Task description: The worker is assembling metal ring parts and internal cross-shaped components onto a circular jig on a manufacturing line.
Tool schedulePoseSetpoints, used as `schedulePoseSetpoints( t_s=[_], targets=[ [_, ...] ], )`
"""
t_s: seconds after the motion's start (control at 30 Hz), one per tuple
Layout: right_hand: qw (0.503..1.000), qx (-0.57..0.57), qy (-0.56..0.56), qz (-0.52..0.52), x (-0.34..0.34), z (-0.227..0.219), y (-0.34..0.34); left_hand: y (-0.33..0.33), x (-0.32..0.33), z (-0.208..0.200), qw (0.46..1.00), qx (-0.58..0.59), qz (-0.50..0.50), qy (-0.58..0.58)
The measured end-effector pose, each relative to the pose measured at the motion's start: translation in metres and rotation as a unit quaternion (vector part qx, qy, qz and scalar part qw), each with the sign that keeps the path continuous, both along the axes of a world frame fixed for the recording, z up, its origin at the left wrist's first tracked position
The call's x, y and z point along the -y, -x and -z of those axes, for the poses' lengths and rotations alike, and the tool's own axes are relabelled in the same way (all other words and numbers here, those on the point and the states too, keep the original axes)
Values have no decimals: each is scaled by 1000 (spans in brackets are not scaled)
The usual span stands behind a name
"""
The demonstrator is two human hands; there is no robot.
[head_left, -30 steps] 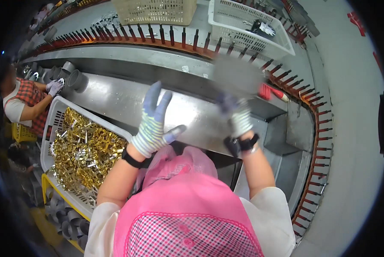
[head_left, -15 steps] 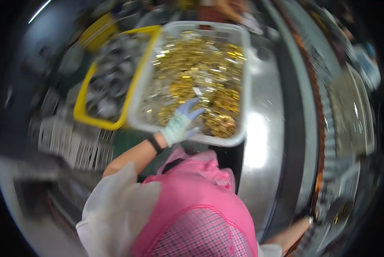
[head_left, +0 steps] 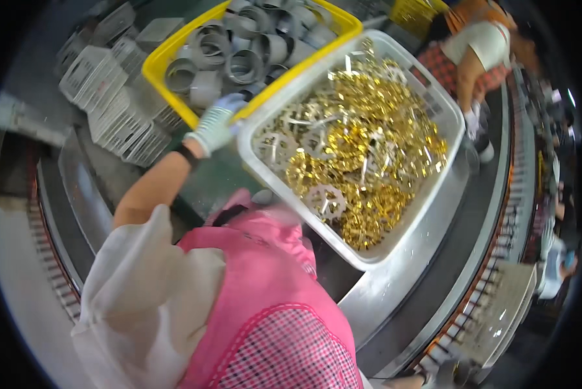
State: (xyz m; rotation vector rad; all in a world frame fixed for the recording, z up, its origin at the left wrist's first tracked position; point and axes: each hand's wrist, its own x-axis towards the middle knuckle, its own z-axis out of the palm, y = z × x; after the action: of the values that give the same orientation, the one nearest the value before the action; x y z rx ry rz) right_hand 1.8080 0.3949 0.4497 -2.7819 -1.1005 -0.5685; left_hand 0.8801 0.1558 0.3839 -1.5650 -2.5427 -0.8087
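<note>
My left hand (head_left: pixel 216 124), in a pale striped glove with bluish fingertips, reaches over the near rim of a yellow crate (head_left: pixel 164 91). Its fingers stretch toward the grey and dark rings (head_left: pixel 244 65) heaped inside; no ring shows in its grip. Beside it stands a white tub (head_left: pixel 304 217) filled with shiny gold metal pieces (head_left: pixel 381 139), with pale toothed discs (head_left: pixel 325 201) among them. My right hand (head_left: pixel 439 372) is low at the right edge, beyond a wristband, closed on a round, ring-like thing (head_left: pixel 463 372); its fingers are mostly hidden.
White slatted baskets (head_left: pixel 119 110) are stacked at the left. A metal ledge (head_left: pixel 394 285) and a roller conveyor (head_left: pixel 475 305) curve along the right, with a pale bin (head_left: pixel 505 311) past them. A co-worker (head_left: pixel 479 48) bends at the tub's far right.
My left hand has left the white tub and moved left to the yellow crate. The view has turned, and my right hand has shifted lower with the round thing beside it.
</note>
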Motion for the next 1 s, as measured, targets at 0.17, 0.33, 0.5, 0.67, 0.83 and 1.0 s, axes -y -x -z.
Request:
schedulePoseSetpoints(
  t_s=[0.17, 0.33, 0.5, 0.67, 0.83, 1.0],
  targets=[
    [980, 80, 163, -88, -66, 6, 33, 37, 31, 5, 961, 272, -24, -43],
    [979, -49, 198, -15, -109, -4, 63, 83, 19, 47, 994, 104, -44, 3],
    [762, -534, -359, 77, -123, 16, 5, 33, -52, 51, 992, 126, 17, -4],
    [990, 130, -50, -5, -153, 40, 14, 14, -61, 34, 992, 126, 6, -4],
    [980, -93, 174, -30, -192, -5, 111, 9, -9, 27, 984, 165, -43, -43],
    [977, 39, 205, -53, -241, 41, 102, 20, 54, 17, 990, 97, -98, -22]
  ],
)
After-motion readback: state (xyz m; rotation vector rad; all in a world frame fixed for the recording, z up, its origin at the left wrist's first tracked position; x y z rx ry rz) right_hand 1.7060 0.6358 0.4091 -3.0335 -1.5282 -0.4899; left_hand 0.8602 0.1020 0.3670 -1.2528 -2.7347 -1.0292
